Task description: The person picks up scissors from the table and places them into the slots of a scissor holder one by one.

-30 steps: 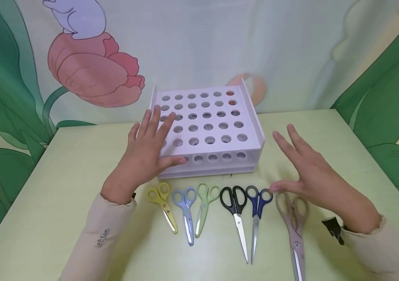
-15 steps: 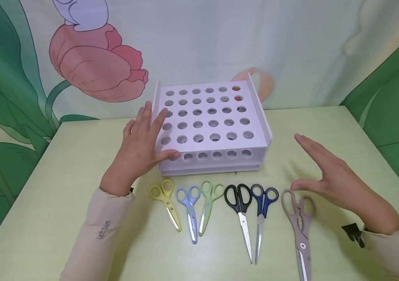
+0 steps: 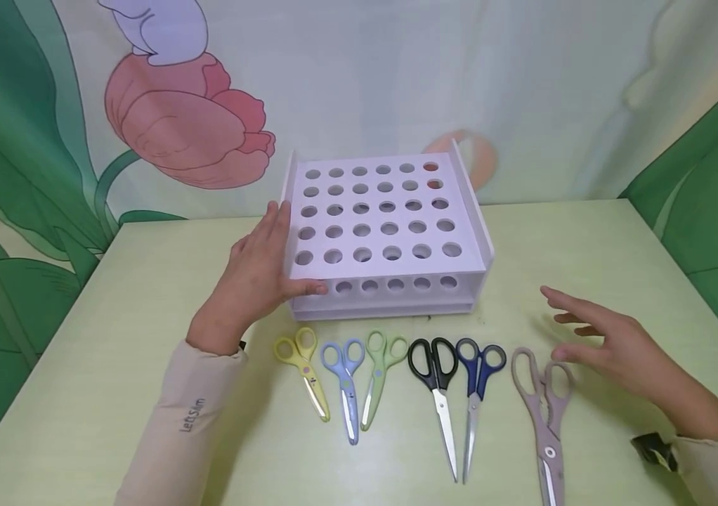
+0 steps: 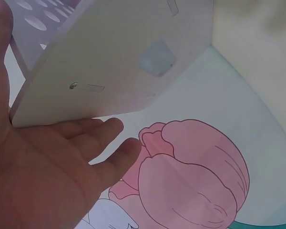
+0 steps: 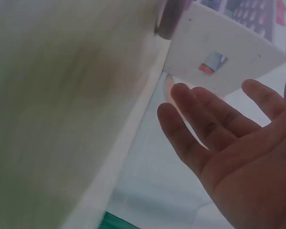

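Observation:
A white rack (image 3: pixel 374 263) with rows of round holes stands at the back of the table. My left hand (image 3: pixel 254 270) is at its left front corner, with the thumb across the front and the fairly straight fingers along the side panel (image 4: pixel 119 71). My right hand (image 3: pixel 612 344) hovers with relaxed fingers and holds nothing. Nearest to it are large mauve kitchen scissors (image 3: pixel 550 453), handles towards the rack. Leftward in the same row lie blue-handled scissors (image 3: pixel 478 369), black-handled scissors (image 3: pixel 436 379), green scissors (image 3: pixel 376 372), light blue scissors (image 3: pixel 348 393) and yellow scissors (image 3: pixel 307 369).
The pale table (image 3: pixel 100 365) ends at a curtain (image 3: pixel 536 98) printed with flowers and leaves, right behind the rack. Something red shows through two holes at the rack's back right. A square opening (image 5: pixel 212 63) cuts the rack's right side panel.
My left hand has come down from over the rack's top to its left side. My right hand has shifted rightward and lower, towards the mauve scissors. The scissors lie in the same row.

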A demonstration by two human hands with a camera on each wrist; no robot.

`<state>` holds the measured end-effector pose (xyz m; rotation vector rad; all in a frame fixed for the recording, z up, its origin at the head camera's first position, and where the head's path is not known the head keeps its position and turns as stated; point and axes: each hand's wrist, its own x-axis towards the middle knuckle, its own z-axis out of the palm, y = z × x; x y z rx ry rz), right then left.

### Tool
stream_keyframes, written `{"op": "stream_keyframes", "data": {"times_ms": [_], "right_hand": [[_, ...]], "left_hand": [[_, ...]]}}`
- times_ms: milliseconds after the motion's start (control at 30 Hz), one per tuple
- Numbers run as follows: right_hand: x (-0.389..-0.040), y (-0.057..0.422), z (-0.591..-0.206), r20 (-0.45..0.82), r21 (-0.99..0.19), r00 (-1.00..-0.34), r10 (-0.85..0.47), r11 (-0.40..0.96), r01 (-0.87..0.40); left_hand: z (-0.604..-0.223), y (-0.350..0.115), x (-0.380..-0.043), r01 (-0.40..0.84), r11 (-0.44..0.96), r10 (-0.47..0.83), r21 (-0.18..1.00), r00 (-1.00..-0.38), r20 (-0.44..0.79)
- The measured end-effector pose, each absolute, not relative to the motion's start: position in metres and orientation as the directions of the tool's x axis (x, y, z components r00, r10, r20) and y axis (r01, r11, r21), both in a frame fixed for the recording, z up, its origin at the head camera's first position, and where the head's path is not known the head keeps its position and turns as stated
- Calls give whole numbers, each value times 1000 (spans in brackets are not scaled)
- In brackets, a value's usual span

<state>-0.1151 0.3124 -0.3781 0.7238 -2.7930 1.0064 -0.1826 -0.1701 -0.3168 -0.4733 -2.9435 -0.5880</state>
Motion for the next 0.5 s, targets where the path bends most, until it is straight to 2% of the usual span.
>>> {"op": "stream_keyframes", "data": {"times_ms": [300,367,500], "right_hand": [[-107,345,-405,230,-769,-892,-389,489,-411],[-105,349,-410,196,-787,-912,-360,497,-365],[-101,352,-412,48,-789,-952,-302,573,-222]], "left_hand": [[-318,-169,-183,298,868,270,397,-955,126],[-319,-168,-184,293,867,268,402,-956,119],[-318,-167,-183,283,870,263,404,-959,104]]}}
